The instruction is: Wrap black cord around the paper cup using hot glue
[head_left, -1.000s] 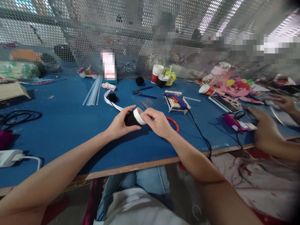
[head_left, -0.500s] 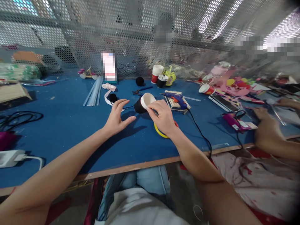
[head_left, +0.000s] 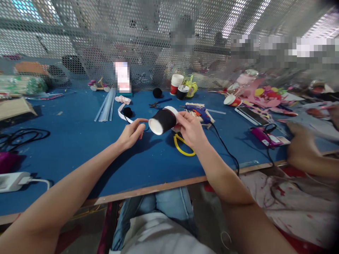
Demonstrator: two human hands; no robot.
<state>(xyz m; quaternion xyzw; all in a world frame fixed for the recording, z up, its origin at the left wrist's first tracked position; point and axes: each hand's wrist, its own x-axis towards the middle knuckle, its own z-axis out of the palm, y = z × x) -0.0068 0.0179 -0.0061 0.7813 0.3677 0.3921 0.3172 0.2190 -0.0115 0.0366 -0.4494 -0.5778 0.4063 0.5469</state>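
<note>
My right hand (head_left: 191, 130) pinches the rim end of a paper cup (head_left: 165, 120) wrapped in black yarn. The cup is tilted on its side in the air, its white bottom facing left toward me. My left hand (head_left: 131, 134) is just left of the cup, its index finger stretched toward the bottom edge and its thumb apart; whether the fingertip touches is unclear. A black strand shows beside the left fingertips. Behind that hand lies a small black yarn ball (head_left: 127, 112). Below the cup is a yellow loop-shaped handle (head_left: 182, 150), partly covered by my right hand.
Behind the cup are pliers (head_left: 160, 103), another black ball (head_left: 157, 92) and stacked paper cups (head_left: 177, 83). A blue glue gun (head_left: 200, 113) rests right, its cord crossing the table edge. Clear glue sticks (head_left: 106, 106) lie left. A co-worker's arm (head_left: 304, 151) is at far right.
The cup has turned from its open mouth facing up and right to its bottom facing left toward me. My left hand has drawn its spread fingers in, with the index pointing at the cup.
</note>
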